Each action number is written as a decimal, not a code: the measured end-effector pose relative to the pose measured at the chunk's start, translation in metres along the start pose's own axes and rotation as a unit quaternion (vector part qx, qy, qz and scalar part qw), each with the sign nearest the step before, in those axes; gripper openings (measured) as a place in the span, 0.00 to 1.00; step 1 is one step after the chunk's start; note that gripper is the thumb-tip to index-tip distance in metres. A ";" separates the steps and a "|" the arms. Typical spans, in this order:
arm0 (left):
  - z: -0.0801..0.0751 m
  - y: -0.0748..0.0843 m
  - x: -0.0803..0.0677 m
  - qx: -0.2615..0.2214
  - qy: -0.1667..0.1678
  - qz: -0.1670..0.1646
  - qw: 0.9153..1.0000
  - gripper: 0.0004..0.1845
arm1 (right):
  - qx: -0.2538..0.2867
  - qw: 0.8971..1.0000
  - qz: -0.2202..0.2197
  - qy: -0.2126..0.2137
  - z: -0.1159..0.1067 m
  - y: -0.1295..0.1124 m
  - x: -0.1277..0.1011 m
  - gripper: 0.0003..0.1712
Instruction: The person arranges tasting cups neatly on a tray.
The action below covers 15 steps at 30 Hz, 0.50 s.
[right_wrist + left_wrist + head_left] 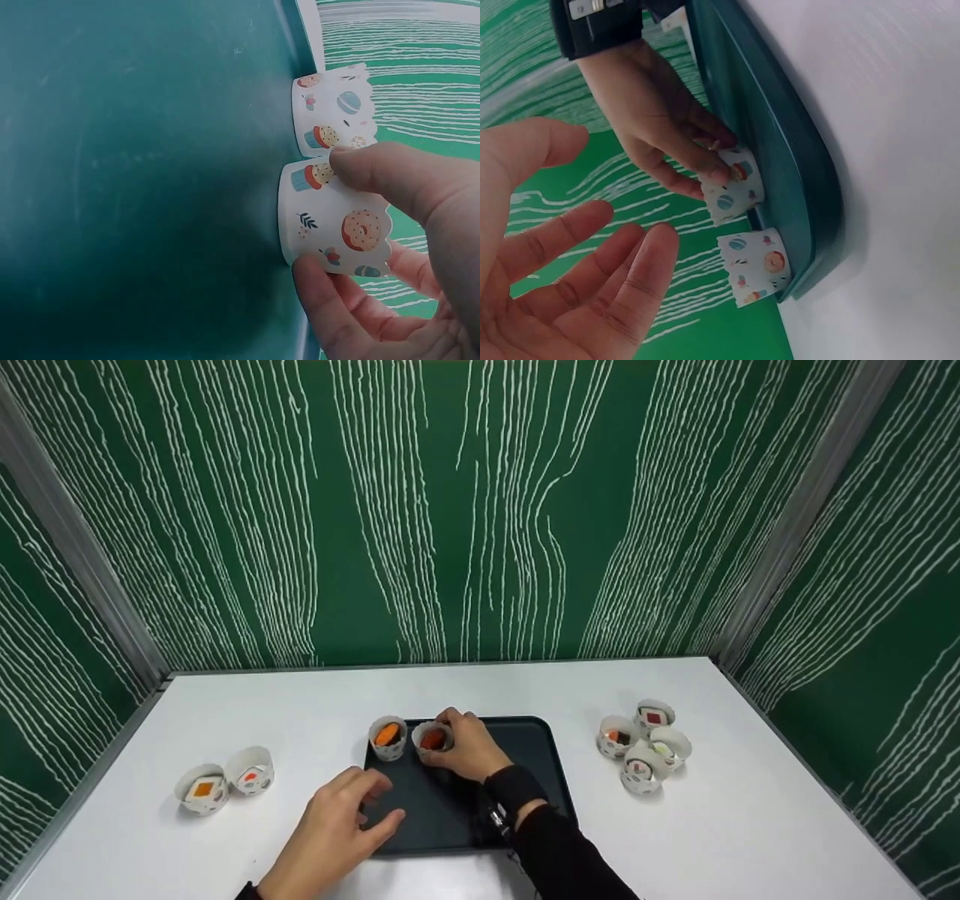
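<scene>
**Cup going down on the tray's far-left corner**

Everything placed rel. to the dark tray, centre of the white table. It's looking like smooth, matte hard plastic w/ rounded corners and a raised lip.

Right hand is reaching over the tray, thumb and fingers pinching a paper cup w/ reddish filling, base resting on the tray's far-left area. A second cup, orange filling, is sitting just left of it at the tray's far-left corner, nearly touching.

Left hand is hovering at the tray's near-left edge, fingers spread and relaxed, holding nothing.

Doing it well, IMO: keeping the pinch light, since thin scalloped paper walls crush easily, and setting the base flat, not knocking its neighbour.

Four more cups are clustering right of the tray; two cups left of it. All printed w/ donuts and cupcakes.
</scene>
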<state>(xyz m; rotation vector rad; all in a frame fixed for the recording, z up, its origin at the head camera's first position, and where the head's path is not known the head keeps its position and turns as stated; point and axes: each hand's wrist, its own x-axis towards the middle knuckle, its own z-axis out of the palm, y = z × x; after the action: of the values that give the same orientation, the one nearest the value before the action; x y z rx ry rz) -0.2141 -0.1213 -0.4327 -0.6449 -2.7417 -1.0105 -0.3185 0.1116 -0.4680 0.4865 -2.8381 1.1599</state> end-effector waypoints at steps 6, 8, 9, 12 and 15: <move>-0.001 0.000 0.000 -0.001 0.000 -0.001 1.000 0.12 | 0.007 1.000 0.007 0.003 0.002 -0.001 0.000 0.33; -0.001 0.000 0.000 -0.002 0.000 -0.001 1.000 0.12 | 0.009 1.000 0.002 0.007 0.001 -0.001 -0.001 0.34; -0.001 0.000 0.000 -0.003 0.000 -0.002 1.000 0.12 | 0.010 1.000 -0.001 0.009 0.001 -0.002 -0.001 0.34; -0.001 0.000 0.000 -0.003 0.003 0.000 1.000 0.12 | 0.006 1.000 -0.018 0.020 0.004 0.003 0.000 0.35; -0.001 -0.001 -0.001 0.001 0.009 0.004 1.000 0.12 | 0.008 1.000 -0.020 0.023 0.006 0.003 0.001 0.35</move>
<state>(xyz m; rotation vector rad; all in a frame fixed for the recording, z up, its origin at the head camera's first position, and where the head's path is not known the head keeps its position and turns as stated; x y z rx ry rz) -0.2135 -0.1226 -0.4326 -0.6413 -2.7215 -1.0082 -0.3199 0.1095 -0.4738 0.5075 -2.7700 1.1719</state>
